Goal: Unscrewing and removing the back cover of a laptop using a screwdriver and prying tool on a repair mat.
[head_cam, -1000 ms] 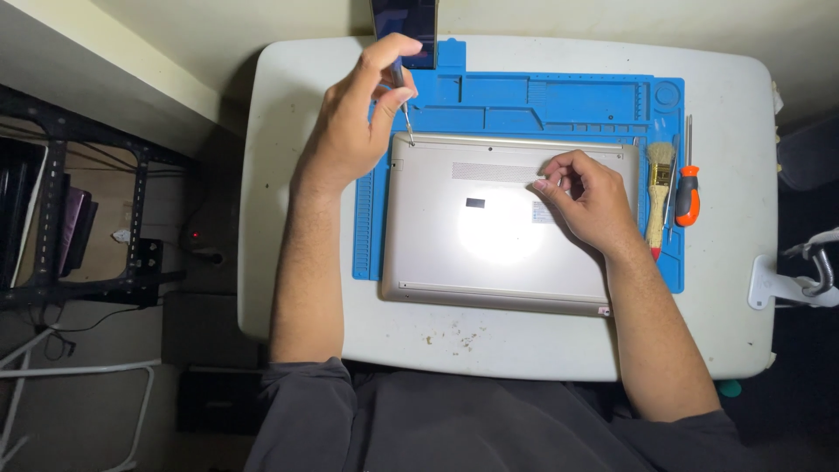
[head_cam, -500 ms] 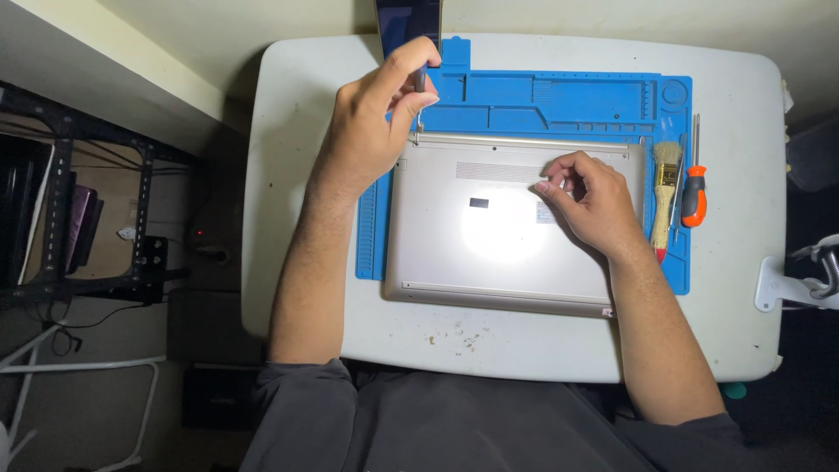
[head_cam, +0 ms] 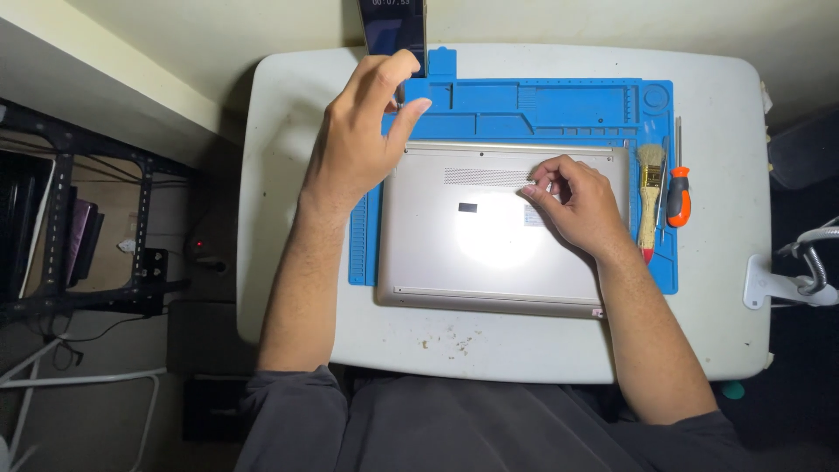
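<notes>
A silver laptop (head_cam: 489, 253) lies upside down on a blue work mat (head_cam: 542, 100) on a white table (head_cam: 288, 175). My left hand (head_cam: 363, 140) hovers over the mat's far left corner. Its thumb and fingers are pinched on a thin tool, which is almost hidden by the fingers. My right hand (head_cam: 581, 205) rests on the laptop's base, right of the vent strip (head_cam: 485, 177). Its fingertips are pinched together there, and anything between them is too small to see.
A small brush (head_cam: 648, 197) and an orange-handled screwdriver (head_cam: 679, 197) lie on the mat's right edge. A phone (head_cam: 393, 26) stands at the table's far edge. A dark metal rack (head_cam: 70, 227) is on the left and a white clamp (head_cam: 786, 287) at the right edge.
My left hand has moved right and closer to the mat's far left corner, and the thin tool that hung from its fingers is now hidden. My right hand has stayed on the laptop.
</notes>
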